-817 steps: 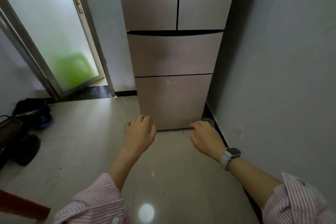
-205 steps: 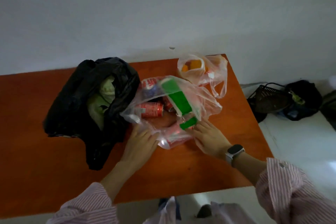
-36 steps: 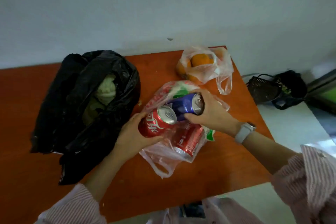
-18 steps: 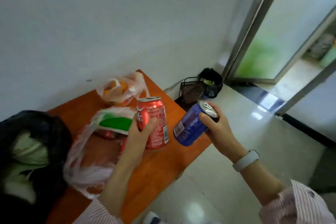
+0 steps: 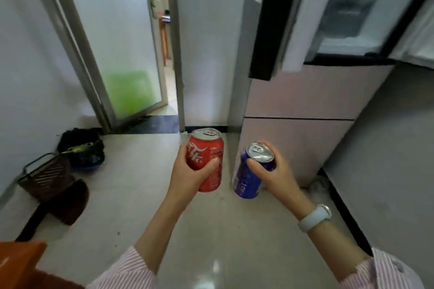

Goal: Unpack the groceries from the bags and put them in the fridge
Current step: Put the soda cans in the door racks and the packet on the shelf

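2 cans are held over the pale floor (image 5: 122, 195) in the head view, both upright with a slight tilt. The left hand (image 5: 187, 172) wraps its fingers and thumb round a red cola can (image 5: 206, 159); the right hand (image 5: 278, 175) grips a blue can (image 5: 249, 176) near its top, a white wristband (image 5: 314, 218) on that wrist. Just ahead to the right stands the fridge (image 5: 303, 94), its upper doors swung open. At left, a dark wire basket (image 5: 44, 176) and a black bag (image 5: 82, 148) sit on the floor by a frosted glass door (image 5: 122, 54). An orange table corner (image 5: 21, 263) shows at the lower left.
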